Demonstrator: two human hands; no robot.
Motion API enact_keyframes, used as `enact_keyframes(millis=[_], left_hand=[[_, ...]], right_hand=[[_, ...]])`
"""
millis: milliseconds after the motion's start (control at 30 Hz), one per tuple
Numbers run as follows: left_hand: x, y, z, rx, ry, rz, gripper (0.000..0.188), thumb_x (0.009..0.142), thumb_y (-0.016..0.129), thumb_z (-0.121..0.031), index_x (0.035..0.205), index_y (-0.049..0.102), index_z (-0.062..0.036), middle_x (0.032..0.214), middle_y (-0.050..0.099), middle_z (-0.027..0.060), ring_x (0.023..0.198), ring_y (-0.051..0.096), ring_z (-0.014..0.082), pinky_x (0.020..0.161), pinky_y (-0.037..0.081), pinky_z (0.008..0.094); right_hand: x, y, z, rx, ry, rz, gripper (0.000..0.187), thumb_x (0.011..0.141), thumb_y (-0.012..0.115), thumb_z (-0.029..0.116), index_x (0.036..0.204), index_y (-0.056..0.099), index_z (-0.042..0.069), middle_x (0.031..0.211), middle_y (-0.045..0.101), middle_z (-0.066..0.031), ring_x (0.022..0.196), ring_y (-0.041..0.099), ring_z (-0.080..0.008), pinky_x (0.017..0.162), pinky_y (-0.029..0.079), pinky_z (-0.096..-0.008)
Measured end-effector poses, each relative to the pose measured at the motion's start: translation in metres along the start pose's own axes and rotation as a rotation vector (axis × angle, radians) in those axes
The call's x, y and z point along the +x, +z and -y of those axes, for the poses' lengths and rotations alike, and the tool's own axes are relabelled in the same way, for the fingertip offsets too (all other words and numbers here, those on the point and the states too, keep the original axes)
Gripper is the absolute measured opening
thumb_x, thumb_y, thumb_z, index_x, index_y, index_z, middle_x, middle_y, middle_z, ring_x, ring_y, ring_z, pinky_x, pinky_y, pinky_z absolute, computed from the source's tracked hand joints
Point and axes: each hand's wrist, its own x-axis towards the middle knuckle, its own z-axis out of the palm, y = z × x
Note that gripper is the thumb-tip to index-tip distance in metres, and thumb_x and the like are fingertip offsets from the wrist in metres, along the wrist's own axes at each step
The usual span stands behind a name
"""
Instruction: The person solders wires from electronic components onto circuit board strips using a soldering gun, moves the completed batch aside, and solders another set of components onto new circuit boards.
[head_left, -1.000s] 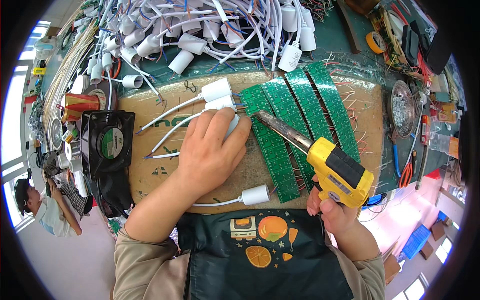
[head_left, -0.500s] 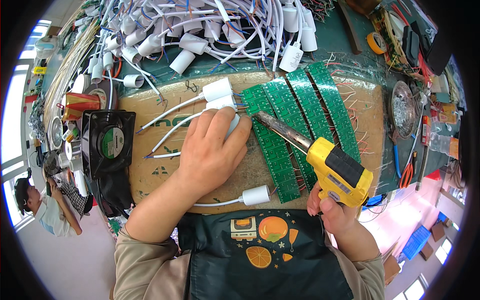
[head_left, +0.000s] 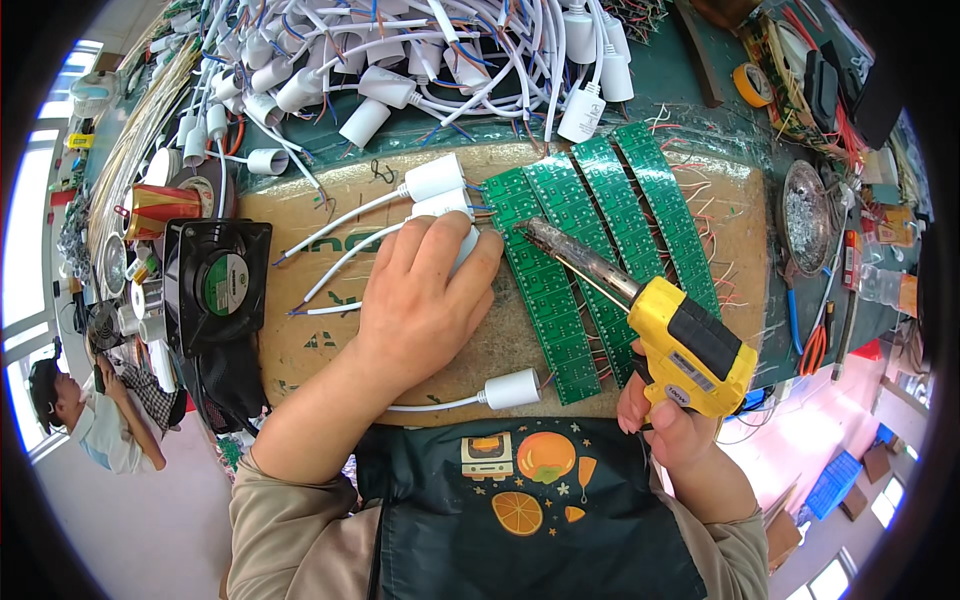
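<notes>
My left hand (head_left: 425, 290) is closed over a white cylindrical lamp socket (head_left: 466, 248), mostly hidden under the fingers. Its wires end lies at the left edge of a green circuit board strip (head_left: 545, 290). Two more white sockets (head_left: 432, 178) with cables lie just beyond my fingers, their wires reaching the same strip. My right hand (head_left: 668, 420) grips a yellow and black soldering gun (head_left: 690, 345) by its handle. Its dark metal tip hovers over or rests on the first strip; I cannot tell which. Another socket (head_left: 512, 389) lies nearer my apron.
Several board strips lie side by side on a brown work board (head_left: 310, 370). Heaped sockets and cables (head_left: 390, 85) fill the far side. A black fan (head_left: 217, 285) stands at left; a metal dish (head_left: 806, 215) and orange-handled scissors (head_left: 815, 350) are at right. Another person (head_left: 105, 410) sits far left.
The soldering gun has shifted slightly right with my right hand, its tip moving away from the socket wires by my left fingers. My left hand has stayed in place.
</notes>
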Motion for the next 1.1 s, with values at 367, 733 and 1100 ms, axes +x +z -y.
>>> enact_keyframes(millis=[367, 733, 1100], left_hand=[[-0.0007, 0.0, 0.0006, 0.004, 0.008, -0.012, 0.045, 0.065, 0.072, -0.003, 0.109, 0.068, -0.0093, 0.105, 0.057, 0.0118, 0.086, 0.057, 0.0299, 0.076, 0.049, 0.0396], [-0.0004, 0.0006, 0.0002, -0.002, -0.001, -0.043, 0.045, 0.065, 0.074, -0.002, 0.108, 0.069, -0.0095, 0.105, 0.057, 0.0117, 0.086, 0.057, 0.0293, 0.073, 0.049, 0.0384], [-0.0004, 0.0019, 0.0009, -0.004, 0.003, -0.042, 0.045, 0.064, 0.075, -0.002, 0.108, 0.07, -0.0101, 0.105, 0.057, 0.0115, 0.087, 0.058, 0.0293, 0.074, 0.05, 0.0384]], right_hand=[[-0.001, -0.0005, 0.0005, -0.023, 0.005, 0.013, 0.079, 0.084, 0.076, 0.042, 0.138, 0.042, -0.004, 0.07, 0.053, -0.0057, 0.057, 0.052, -0.0154, 0.054, 0.045, -0.0298], [0.0005, 0.0017, 0.0047, -0.056, 0.024, 0.007, 0.072, 0.084, 0.076, 0.04, 0.131, 0.045, -0.005, 0.07, 0.054, -0.0065, 0.058, 0.052, -0.016, 0.054, 0.045, -0.0299], [0.0031, 0.0045, 0.0041, -0.069, -0.013, 0.004, 0.066, 0.086, 0.073, 0.039, 0.128, 0.046, -0.004, 0.071, 0.053, -0.0069, 0.058, 0.053, -0.0158, 0.054, 0.047, -0.03]])
